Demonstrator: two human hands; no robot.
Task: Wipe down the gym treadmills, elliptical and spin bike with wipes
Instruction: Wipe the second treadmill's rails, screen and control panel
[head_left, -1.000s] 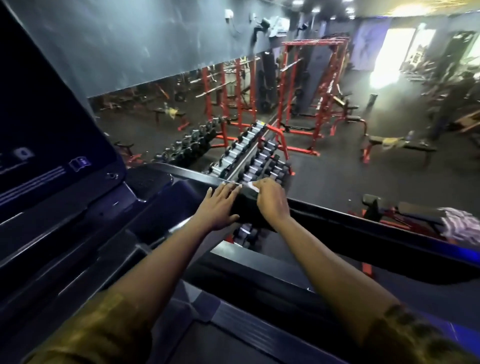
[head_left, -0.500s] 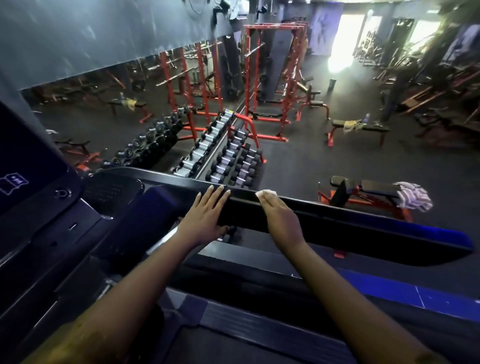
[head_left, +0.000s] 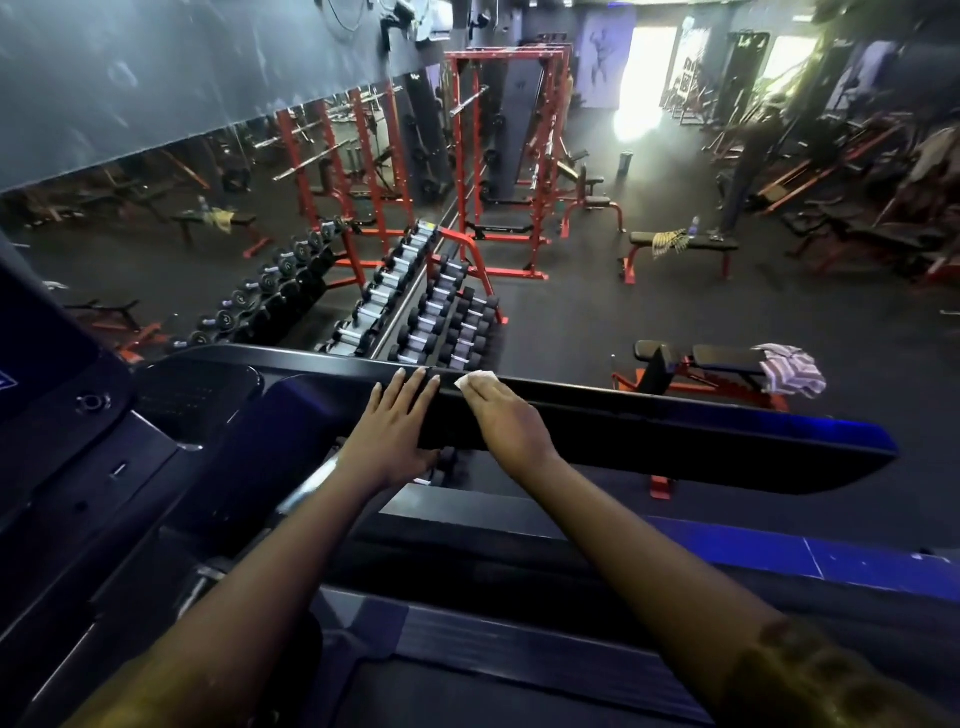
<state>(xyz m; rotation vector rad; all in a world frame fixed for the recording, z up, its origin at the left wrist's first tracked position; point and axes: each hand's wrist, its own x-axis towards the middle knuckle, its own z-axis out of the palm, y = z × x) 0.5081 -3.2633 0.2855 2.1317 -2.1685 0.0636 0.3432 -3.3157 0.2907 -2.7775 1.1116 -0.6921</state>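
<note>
- Up on the treadmill's side handrail (head_left: 675, 431), head view: both hands sit close together near its left end, not quite touching each other.
- left hand (head_left: 395, 426): grip spread flat, straight fingers laid across the rail's face with the tips at the top edge.
- right hand (head_left: 511, 421): grip flat too, pressing a white wipe (head_left: 475, 378) onto the rail's top edge. A corner of it pokes out past the fingertips.
- Rightward the rail runs bare all the way to its blue-lit tip. Leftward it soon meets the console housing (head_left: 197, 395), so it's tight on that side.
- Under the rail there's a gap, then the deck edge and the belt (head_left: 467, 696) down by the forearms.
- Past the rail, down on the gym floor, a dumbbell rack (head_left: 426, 317) sits right behind the hands.
- Off to the right is a red-framed bench (head_left: 727, 364) with a striped towel (head_left: 792, 369) dumped on it.
- Farther back are red power racks (head_left: 509, 156) and a flat bench (head_left: 696, 244), with a mirror (head_left: 208, 208) along the left wall.
</note>
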